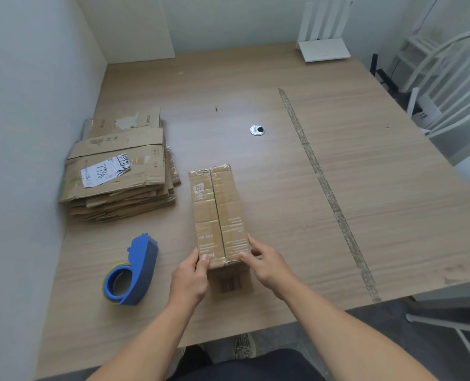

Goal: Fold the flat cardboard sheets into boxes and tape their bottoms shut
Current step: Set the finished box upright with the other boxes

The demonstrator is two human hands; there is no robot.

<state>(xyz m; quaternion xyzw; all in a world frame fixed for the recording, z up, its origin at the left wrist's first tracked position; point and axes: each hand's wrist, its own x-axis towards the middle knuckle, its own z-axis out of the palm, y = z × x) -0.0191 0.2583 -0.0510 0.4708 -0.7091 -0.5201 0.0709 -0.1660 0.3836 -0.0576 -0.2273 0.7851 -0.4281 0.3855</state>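
One box: a folded cardboard box [218, 213] stands toward the near edge of the wood-grain table [269, 177], its two top flaps closed along a dark seam that runs away from the person.
Left hand: the left hand [191, 276] grips the box's near left corner, thumb on the top flap, fingers curled round the side.
Right hand: the right hand [267, 264] grips the near right corner, thumb on top, fingers along the right side.
Tape dispenser: a blue tape dispenser [133, 273] lies left of the hands, apart from the box.
Flat sheets: a stack of flattened cardboard sheets [121, 171] sits at the left edge by the wall, with a white label on top.
Table: a worn tape strip [324, 188] runs from far to near, right of the box; a metal cable grommet [257, 130] sits beyond it.
Far right corner: a white router [323, 49].
Beyond the right edge: a white chair [453, 86].
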